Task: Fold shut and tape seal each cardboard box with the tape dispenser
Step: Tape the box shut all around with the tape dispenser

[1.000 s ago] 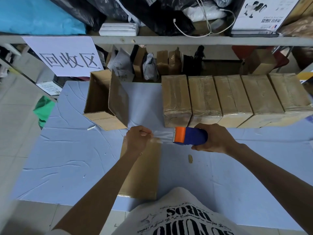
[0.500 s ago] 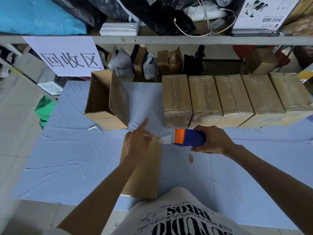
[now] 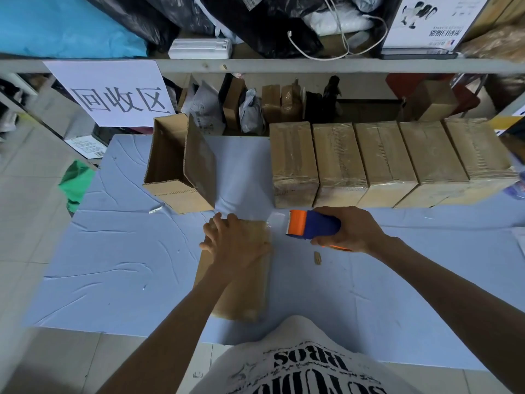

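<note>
The cardboard box (image 3: 244, 291) in work lies flat and closed on the blue surface (image 3: 113, 251), straight in front of the person, its long side running away from the body. The left hand (image 3: 235, 243) rests palm down on its far end, the fingers (image 3: 213, 227) straight and spread, pressing the top and gripping nothing. Just to the right of that end, the right hand (image 3: 350, 231) is curled round the blue body of the tape dispenser (image 3: 312, 227). The dispenser's orange front faces the box but stands apart from it. A short piece of clear tape (image 3: 276, 220) shows between the orange front and the box's far right corner. It seems to reach the box's edge, though the film is too glassy to be sure. A small brown scrap (image 3: 317, 257) lies on the surface near the right wrist. Farther back, five sealed boxes (image 3: 292, 163) stand side by side in a row on the right. An open box (image 3: 176, 191) sits apart from them on the left, one tall flap raised. Behind them a white sign (image 3: 113, 92) with large black characters hangs from the edge of a cluttered shelf (image 3: 284, 65). A white shirt (image 3: 298, 365) with black print fills the bottom edge of the view.
</note>
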Action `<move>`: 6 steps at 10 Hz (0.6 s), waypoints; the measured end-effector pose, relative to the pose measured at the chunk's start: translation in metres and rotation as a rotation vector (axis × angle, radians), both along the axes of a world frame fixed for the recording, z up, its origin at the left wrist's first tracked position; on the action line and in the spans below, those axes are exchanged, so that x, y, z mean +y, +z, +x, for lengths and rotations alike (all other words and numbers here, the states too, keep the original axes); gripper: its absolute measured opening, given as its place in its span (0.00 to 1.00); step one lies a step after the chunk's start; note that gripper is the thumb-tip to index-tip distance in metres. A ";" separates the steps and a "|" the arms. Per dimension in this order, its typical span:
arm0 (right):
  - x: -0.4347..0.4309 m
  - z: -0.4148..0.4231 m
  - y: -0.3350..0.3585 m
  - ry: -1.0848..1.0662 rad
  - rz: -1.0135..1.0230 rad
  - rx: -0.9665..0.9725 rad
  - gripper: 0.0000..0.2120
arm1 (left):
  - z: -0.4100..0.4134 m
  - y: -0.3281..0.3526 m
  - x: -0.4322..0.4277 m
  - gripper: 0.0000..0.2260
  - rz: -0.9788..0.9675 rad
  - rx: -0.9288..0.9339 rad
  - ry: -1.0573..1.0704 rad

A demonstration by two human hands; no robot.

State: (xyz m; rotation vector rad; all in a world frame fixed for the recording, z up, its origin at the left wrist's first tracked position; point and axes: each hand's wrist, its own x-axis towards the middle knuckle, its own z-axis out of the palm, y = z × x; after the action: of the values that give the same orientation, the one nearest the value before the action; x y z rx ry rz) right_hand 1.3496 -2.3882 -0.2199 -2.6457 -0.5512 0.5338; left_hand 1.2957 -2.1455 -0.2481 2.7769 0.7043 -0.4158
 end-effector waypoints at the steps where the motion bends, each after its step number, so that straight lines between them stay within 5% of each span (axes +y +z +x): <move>1: 0.005 0.003 0.010 0.047 -0.037 -0.057 0.32 | 0.014 0.007 -0.007 0.44 -0.221 0.060 0.304; 2: 0.012 0.009 0.020 0.073 -0.049 -0.080 0.33 | 0.017 0.005 -0.006 0.44 -0.367 0.013 0.343; 3: 0.016 0.012 0.030 0.083 -0.041 -0.080 0.33 | -0.008 0.013 0.003 0.38 -0.498 -0.178 0.145; 6: 0.062 0.018 0.039 0.090 -0.028 -0.048 0.29 | -0.003 0.010 0.042 0.39 -0.703 -0.221 0.147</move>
State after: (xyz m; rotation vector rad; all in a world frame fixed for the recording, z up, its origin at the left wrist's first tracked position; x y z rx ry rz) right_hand 1.3680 -2.3263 -0.1808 -2.6761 -0.6846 0.5083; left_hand 1.2924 -2.1036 -0.2385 2.0550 0.5640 -0.2534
